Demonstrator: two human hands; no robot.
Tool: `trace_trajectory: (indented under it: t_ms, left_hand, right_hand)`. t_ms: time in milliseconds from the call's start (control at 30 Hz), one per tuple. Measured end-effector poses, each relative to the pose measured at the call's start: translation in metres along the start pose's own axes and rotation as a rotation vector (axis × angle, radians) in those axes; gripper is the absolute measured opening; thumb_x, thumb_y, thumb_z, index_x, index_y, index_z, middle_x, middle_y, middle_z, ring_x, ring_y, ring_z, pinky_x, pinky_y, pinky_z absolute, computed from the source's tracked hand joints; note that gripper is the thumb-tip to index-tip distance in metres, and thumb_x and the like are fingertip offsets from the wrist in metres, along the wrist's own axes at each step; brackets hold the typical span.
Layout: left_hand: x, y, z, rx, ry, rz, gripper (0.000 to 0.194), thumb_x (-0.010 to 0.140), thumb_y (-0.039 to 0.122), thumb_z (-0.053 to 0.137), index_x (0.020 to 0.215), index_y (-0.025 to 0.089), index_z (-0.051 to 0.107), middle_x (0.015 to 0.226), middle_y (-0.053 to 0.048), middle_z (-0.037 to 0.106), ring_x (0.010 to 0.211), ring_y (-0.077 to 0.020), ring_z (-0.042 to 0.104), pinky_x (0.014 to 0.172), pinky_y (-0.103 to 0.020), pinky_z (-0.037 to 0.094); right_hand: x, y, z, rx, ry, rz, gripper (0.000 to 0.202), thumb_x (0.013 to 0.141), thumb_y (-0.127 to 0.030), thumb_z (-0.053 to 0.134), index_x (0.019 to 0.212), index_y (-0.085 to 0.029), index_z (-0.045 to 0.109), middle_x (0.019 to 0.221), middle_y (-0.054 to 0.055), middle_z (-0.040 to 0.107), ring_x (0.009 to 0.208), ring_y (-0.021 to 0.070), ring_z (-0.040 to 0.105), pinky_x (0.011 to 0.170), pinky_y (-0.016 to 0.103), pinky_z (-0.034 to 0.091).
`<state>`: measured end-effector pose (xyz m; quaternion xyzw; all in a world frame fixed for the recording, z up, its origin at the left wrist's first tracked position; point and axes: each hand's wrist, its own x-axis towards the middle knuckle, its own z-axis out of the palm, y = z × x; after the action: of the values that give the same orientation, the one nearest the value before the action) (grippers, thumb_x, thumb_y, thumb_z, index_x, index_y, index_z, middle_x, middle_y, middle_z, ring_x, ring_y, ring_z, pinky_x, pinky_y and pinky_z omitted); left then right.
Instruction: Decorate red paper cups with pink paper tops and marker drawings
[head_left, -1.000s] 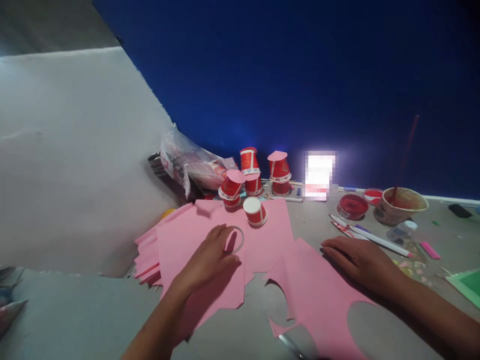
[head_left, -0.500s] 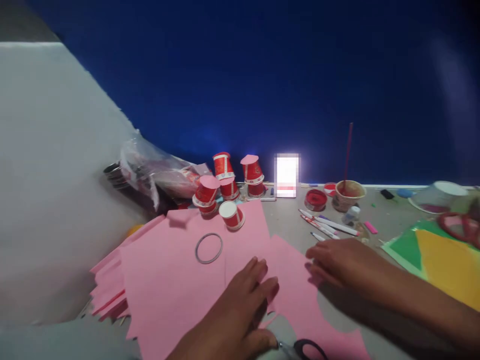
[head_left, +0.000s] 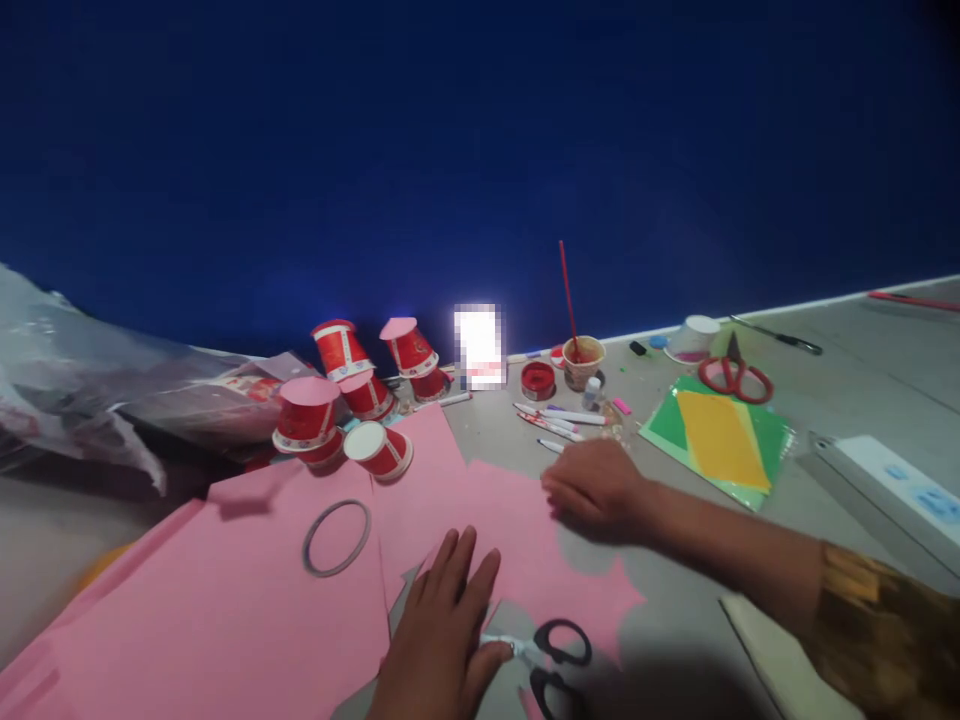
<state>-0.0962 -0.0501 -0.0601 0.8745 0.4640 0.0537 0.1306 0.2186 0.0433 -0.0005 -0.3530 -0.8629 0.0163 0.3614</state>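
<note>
My left hand (head_left: 446,625) lies flat, fingers spread, over pink paper. Close to its thumb are scissors (head_left: 562,640) with black handles, blades partly beneath the hand. My right hand (head_left: 596,490) has its fingers curled at the right edge of a cut pink sheet (head_left: 517,510); its fingertips are partly hidden. A larger stack of pink sheets (head_left: 247,590) spreads to the left. On it rest a grey ring (head_left: 337,538) and a red-and-white paper cup (head_left: 379,450), upside down.
Behind stand stacked red cups (head_left: 306,415) with pink tops. Markers (head_left: 562,418), a red paint pot (head_left: 538,380) and a cup with a stick (head_left: 583,362) sit mid-table. To the right are green and yellow sheets (head_left: 724,440), red-handled scissors (head_left: 735,380) and a power strip (head_left: 907,485).
The view has swung right, bringing the power strip into sight. My right hand's fingers have curled in at the sheet's edge. My left hand has flattened, and more of the black-handled scissors shows.
</note>
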Motion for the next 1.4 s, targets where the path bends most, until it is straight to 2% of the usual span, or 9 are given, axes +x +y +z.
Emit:
trace_trajectory:
  t_ms: [233,367,433,533,867,1033,1200,1300,1400]
  left_hand:
    - [0.006,0.011,-0.016,0.025,-0.051,-0.026,0.067,0.102,0.039,0.061,0.166,0.034,0.04,0.178,-0.011,0.027,0.163,-0.0416,0.028,0.12,-0.064,0.045]
    - [0.007,0.007,-0.009,0.027,0.026,0.013,0.061,0.103,0.041,0.056,0.163,0.031,0.046,0.176,-0.013,0.033,0.163,-0.0415,0.029,0.119,-0.063,0.045]
    - [0.007,0.005,-0.006,0.034,0.063,0.012,0.058,0.104,0.04,0.053,0.161,0.029,0.048,0.176,-0.013,0.033,0.163,-0.0412,0.028,0.119,-0.064,0.045]
    - [0.009,0.001,-0.005,0.053,0.052,0.038,0.058,0.105,0.041,0.052,0.161,0.028,0.048,0.176,-0.014,0.032,0.163,-0.0419,0.03,0.116,-0.064,0.047]
    - [0.019,0.001,-0.029,0.132,0.143,0.069,0.044,0.106,0.037,0.05,0.147,0.026,0.061,0.165,-0.018,0.048,0.147,-0.0406,0.052,0.102,-0.057,0.055]
    - [0.065,0.085,-0.063,0.145,0.092,0.369,0.021,0.101,0.026,0.057,0.118,0.029,0.069,0.118,-0.009,0.076,0.116,-0.0332,0.067,0.089,-0.048,0.05]
    - [0.123,0.2,-0.031,0.068,-0.127,0.895,0.018,0.096,0.036,0.069,0.106,0.021,0.068,0.108,-0.008,0.07,0.095,-0.0278,0.065,0.07,-0.041,0.042]
    - [0.143,0.224,-0.004,0.088,-0.136,1.013,0.005,0.098,0.025,0.066,0.102,0.022,0.069,0.103,-0.004,0.07,0.096,-0.0249,0.064,0.072,-0.041,0.041]
    - [0.159,0.216,0.005,0.102,-0.108,1.018,0.013,0.103,0.02,0.059,0.096,0.022,0.069,0.095,-0.001,0.07,0.094,-0.0233,0.063,0.073,-0.041,0.039]
  right_hand:
    - [0.006,-0.052,-0.075,0.349,0.337,0.526,0.037,0.109,-0.039,0.051,0.082,-0.023,0.071,0.064,-0.002,0.068,0.052,0.0124,0.056,0.056,0.026,0.044]
    - [-0.008,-0.072,-0.036,0.417,0.306,0.452,0.044,0.109,-0.043,0.048,0.076,-0.022,0.069,0.062,0.0,0.068,0.055,0.0135,0.06,0.059,0.028,0.048]
    - [-0.01,-0.056,-0.009,0.357,0.159,0.377,0.045,0.105,-0.047,0.053,0.07,-0.022,0.066,0.065,0.001,0.07,0.06,0.0144,0.061,0.062,0.028,0.047]
    - [-0.006,-0.021,0.014,0.392,0.204,0.533,0.042,0.107,-0.039,0.05,0.073,-0.021,0.064,0.065,-0.002,0.067,0.064,0.0124,0.062,0.065,0.025,0.047]
    - [0.058,0.013,0.002,0.303,0.212,0.421,0.036,0.106,-0.033,0.062,0.072,-0.02,0.061,0.068,-0.004,0.064,0.068,0.01,0.059,0.07,0.025,0.045]
    - [0.066,0.021,-0.035,0.367,0.483,0.322,0.044,0.111,-0.045,0.051,0.076,-0.02,0.063,0.063,-0.005,0.062,0.061,0.0087,0.059,0.07,0.025,0.052]
    - [0.066,0.014,-0.081,0.422,0.654,0.341,0.051,0.106,-0.061,0.053,0.079,-0.02,0.067,0.061,-0.003,0.06,0.056,0.0085,0.059,0.057,0.023,0.053]
    - [0.061,0.011,-0.109,0.416,0.68,0.367,0.047,0.103,-0.059,0.061,0.079,-0.02,0.069,0.06,-0.004,0.058,0.053,0.0071,0.057,0.049,0.02,0.049]
    - [0.053,0.012,-0.125,0.474,0.696,0.404,0.045,0.101,-0.059,0.065,0.078,-0.02,0.069,0.058,-0.005,0.057,0.048,0.0059,0.054,0.043,0.018,0.044]
